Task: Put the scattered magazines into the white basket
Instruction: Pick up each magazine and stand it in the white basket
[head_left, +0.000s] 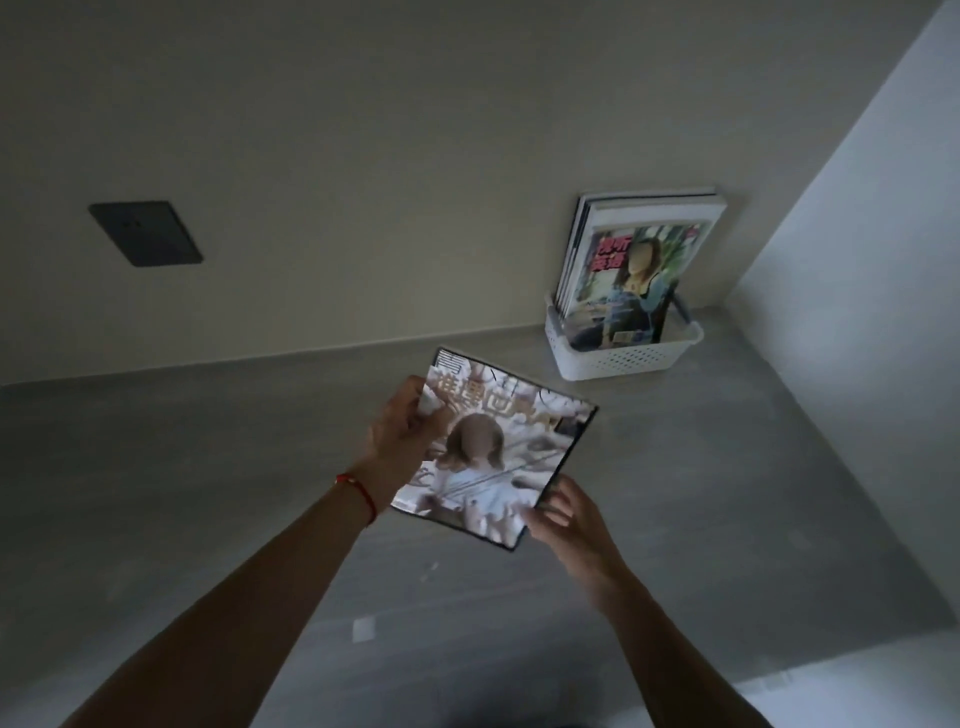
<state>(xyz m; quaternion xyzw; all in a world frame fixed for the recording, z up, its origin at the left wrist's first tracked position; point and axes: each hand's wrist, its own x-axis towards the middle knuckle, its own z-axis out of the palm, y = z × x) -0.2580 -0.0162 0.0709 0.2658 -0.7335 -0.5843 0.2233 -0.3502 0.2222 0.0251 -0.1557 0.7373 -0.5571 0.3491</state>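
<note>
a: which step in hand?

b: carrying. magazine (493, 447) held in the air above the desk (727, 493), cover up, turned at an angle. left hand (402, 434) clamped on its left edge, thumb over the cover, fingers beneath. right hand (563, 512) pinching the near right corner, fingers curled at the edge. both grips closed on the same magazine, then.

a: and the target?

b: white basket (623, 353) set in the far right corner of the desk, against the wall (363, 130). already holding a stack (639, 260) of magazines, standing on end and leaning back onto the wall. well apart from the held one, beyond it and to the right.

a: next move?

b: likely a reach forward and right, then tipping the magazine upright so the lower edge drops inside the rim. looks like room only at the front, before the foremost cover; hard to tell how much.

a: anything in the way?

b: nothing seen on the desk between hands and basket. side wall (857, 260) close on the right, so little space for swinging the right arm wide. leaning stack could slide or tip forward if nudged. basket light-looking, may shift when pushed.

a: other things around?

b: dark switch plate (145, 234) on the wall, far left. red string (358, 491) round the left wrist. no other loose magazines in view; possibly the last one, though not certain from here.
</note>
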